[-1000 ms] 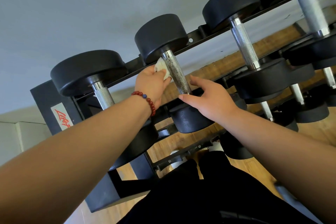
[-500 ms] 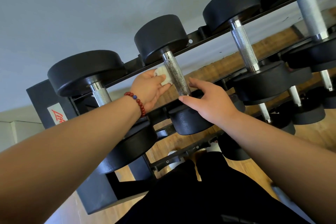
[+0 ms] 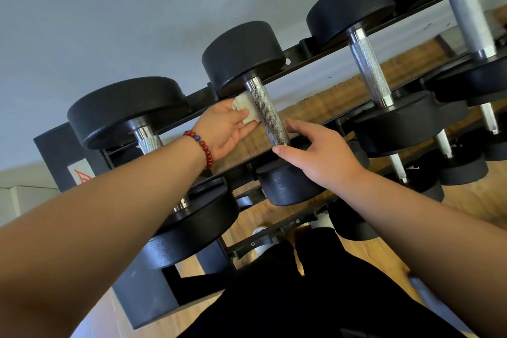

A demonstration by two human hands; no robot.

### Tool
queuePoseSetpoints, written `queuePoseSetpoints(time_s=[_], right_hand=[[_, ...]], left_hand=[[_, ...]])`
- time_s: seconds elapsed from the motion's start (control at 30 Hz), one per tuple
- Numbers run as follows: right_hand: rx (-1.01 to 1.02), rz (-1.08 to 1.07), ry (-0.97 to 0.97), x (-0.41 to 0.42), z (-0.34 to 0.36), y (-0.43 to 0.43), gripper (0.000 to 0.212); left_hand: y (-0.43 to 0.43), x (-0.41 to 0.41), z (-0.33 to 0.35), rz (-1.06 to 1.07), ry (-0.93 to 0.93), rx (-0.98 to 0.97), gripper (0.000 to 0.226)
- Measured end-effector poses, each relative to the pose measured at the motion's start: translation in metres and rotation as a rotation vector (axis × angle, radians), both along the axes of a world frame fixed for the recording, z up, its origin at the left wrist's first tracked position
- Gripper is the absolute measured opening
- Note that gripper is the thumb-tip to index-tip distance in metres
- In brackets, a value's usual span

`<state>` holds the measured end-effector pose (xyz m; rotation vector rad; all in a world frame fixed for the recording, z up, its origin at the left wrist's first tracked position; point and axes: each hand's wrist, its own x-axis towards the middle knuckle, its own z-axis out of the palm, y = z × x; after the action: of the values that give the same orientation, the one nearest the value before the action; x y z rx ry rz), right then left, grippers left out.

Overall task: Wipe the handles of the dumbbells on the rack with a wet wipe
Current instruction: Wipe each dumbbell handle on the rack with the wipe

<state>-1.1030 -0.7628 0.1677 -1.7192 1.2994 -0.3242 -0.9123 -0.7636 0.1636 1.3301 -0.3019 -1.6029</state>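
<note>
Left grip (image 3: 225,126) pinches the folded wet wipe (image 3: 245,110) between thumb and fingers. The wipe is pressed to the upper left side of the second handle (image 3: 269,115) on the top tier of the rack (image 3: 301,48). Right grip (image 3: 321,153) is loose and holds nothing, thumb and fingertips at that handle's lower end. This handle looks darker and glossier than the third handle (image 3: 369,68) and fourth handle (image 3: 470,19), so I judge it partly wiped and those, plus the lower tiers, left to do. I cannot tell whether the leftmost handle (image 3: 148,141) is done.
</note>
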Motion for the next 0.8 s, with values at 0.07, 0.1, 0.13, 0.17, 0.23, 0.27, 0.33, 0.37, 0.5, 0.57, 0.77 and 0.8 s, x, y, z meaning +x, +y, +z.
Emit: queuePoseSetpoints(time_s=[0.07, 0.1, 0.13, 0.17, 0.23, 0.27, 0.33, 0.37, 0.5, 0.57, 0.77, 0.8], right_hand=[[-0.003, 0.003, -0.001, 0.0, 0.0, 0.0, 0.062], [-0.005, 0.004, 0.001, 0.0, 0.0, 0.0, 0.061], [-0.005, 0.002, 0.001, 0.0, -0.001, 0.0, 0.059], [-0.005, -0.003, -0.001, 0.0, -0.001, 0.0, 0.059], [0.003, -0.013, 0.001, 0.0, -0.003, 0.0, 0.061], [0.009, -0.014, 0.001, 0.0, -0.004, -0.001, 0.062], [0.009, -0.007, 0.002, 0.0, -0.005, -0.001, 0.062], [0.009, -0.002, 0.002, 0.0, -0.006, -0.001, 0.062], [0.01, -0.001, -0.004, -0.001, -0.008, -0.002, 0.064], [0.007, -0.004, -0.009, -0.001, -0.007, -0.002, 0.061], [-0.013, 0.0, -0.033, 0.001, -0.004, -0.001, 0.05], [-0.015, 0.0, -0.033, 0.001, -0.004, 0.0, 0.049]], left_hand=[[0.004, 0.0, -0.003, -0.058, -0.021, 0.015, 0.025], [0.004, 0.001, -0.003, -0.08, -0.034, 0.017, 0.025], [0.004, 0.003, -0.003, -0.097, -0.047, 0.013, 0.023], [0.002, 0.005, -0.002, -0.107, -0.059, 0.006, 0.02], [0.0, 0.006, -0.003, -0.102, -0.071, -0.006, 0.016], [0.002, 0.005, -0.005, -0.091, -0.069, -0.004, 0.016], [0.006, 0.002, -0.01, -0.082, -0.048, 0.004, 0.016], [0.007, 0.002, -0.011, -0.086, -0.044, 0.007, 0.016], [-0.003, 0.011, -0.005, -0.001, -0.056, -0.029, 0.015], [-0.006, 0.009, -0.005, 0.049, -0.025, -0.036, 0.016], [0.006, -0.001, -0.012, -0.055, -0.058, 0.004, 0.029], [0.003, 0.001, -0.011, -0.029, -0.055, -0.01, 0.028]])
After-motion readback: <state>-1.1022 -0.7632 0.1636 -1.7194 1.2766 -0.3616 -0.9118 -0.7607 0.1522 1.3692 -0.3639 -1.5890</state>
